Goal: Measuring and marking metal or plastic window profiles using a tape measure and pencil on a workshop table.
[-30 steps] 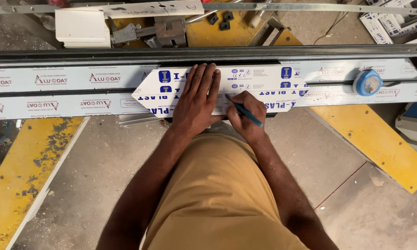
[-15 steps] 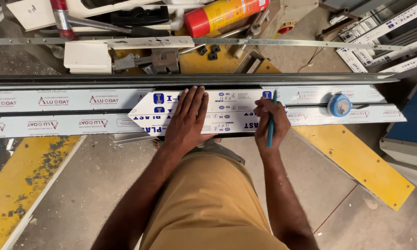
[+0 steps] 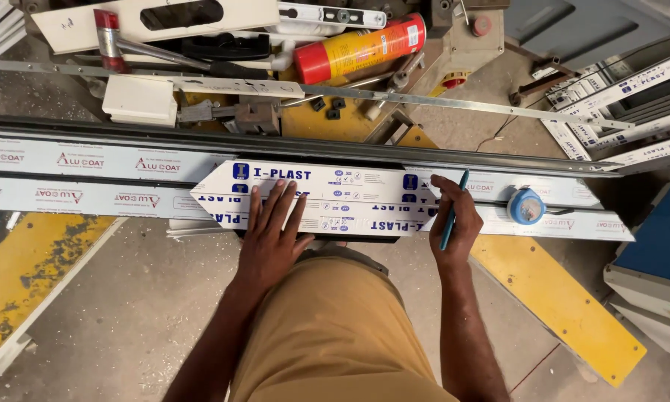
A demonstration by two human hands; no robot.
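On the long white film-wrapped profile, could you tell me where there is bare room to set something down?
The long white film-wrapped profile lies bare left of the left hand, out to the frame edge. A short bare stretch sits between the right hand, its grip on a teal pen, and the blue round tape measure. Behind, the red-and-yellow spray can and tools crowd the bench.

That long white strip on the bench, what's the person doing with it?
The person is leaning over the long white strip, which lies across the bench. Their left hand presses flat on a shorter white piece with pointed ends laid on top of it. Their right hand holds a blue pen upright at that piece's right end. A blue tape measure sits on the strip just beyond the pen.
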